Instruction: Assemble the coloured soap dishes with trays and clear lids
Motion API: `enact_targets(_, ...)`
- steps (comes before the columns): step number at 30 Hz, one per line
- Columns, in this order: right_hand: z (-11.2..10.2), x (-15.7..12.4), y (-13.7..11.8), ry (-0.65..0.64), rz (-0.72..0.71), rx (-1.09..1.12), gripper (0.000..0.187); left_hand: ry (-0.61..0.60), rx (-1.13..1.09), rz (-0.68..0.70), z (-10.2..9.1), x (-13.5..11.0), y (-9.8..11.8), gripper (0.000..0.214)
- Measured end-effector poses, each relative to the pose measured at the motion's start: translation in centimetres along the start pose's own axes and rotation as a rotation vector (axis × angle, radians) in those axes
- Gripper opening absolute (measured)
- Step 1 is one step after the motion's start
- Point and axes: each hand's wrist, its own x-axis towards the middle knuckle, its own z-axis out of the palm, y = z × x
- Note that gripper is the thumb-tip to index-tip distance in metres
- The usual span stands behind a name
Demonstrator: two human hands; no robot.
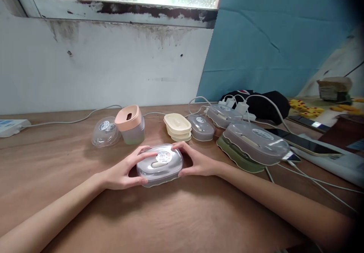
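A grey plastic container [166, 171] with a clear domed lid and a round white sticker sits on the wooden table in front of me. My left hand [127, 169] grips its left side, thumb at the near edge and a finger reaching over the lid. On the other side, my right hand [196, 160] holds the right end between thumb and fingers. Just behind stand several stacked cream lids [178, 124] and a smaller grey lidded container [201, 127]. To the left is a clear tub with a peach lid [129, 118] beside a clear plastic lid [104, 135].
At the right, a large grey lidded container [256, 141] rests on a green one [239, 156]. Farther back are another grey container [224, 114], plugged chargers [241, 107] with cables, and a black cap [273, 105]. A phone [307, 143] lies at the right; a power strip [13, 128] at far left.
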Motion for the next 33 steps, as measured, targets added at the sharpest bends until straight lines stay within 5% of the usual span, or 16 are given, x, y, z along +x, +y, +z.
enact_targets(5, 0.8, 0.8, -0.1, -0.041, -0.062, 0.002, 0.084, -0.011, 0.044, -0.010, 0.0, -0.3, -0.4, 0.064)
enact_targets(11, 0.1, -1.2, -2.1, 0.174, -0.065, -0.118, 0.082, 0.081, 0.180, -0.027, 1.5, -1.0, -1.8, 0.106)
enact_targets(13, -1.7, -1.8, -3.3, 0.391, 0.045, -0.117, 0.079, 0.178, 0.276, -0.041, 2.0, -0.9, -1.8, 0.093)
enact_targets(16, -5.2, -1.4, -3.9, 0.746, 0.408, -0.246, 0.079, 0.295, 0.393, -0.061, 2.3, -0.4, -1.4, 0.069)
enact_targets(18, -7.1, -0.7, -3.1, 0.851, 0.613, -0.466, 0.082, 0.329, 0.436, -0.053, 2.4, -0.2, -1.2, 0.063)
enact_targets(22, -8.1, 0.6, -0.3, 0.824, 0.740, -0.803, 0.082, 0.311, 0.500, -0.012, 2.2, -0.2, -1.2, 0.055)
enact_targets(33, -6.7, 1.7, 0.6, 0.791, 0.611, -0.970, 0.077, 0.298, 0.531, 0.011, 2.3, -0.2, -1.2, 0.050)
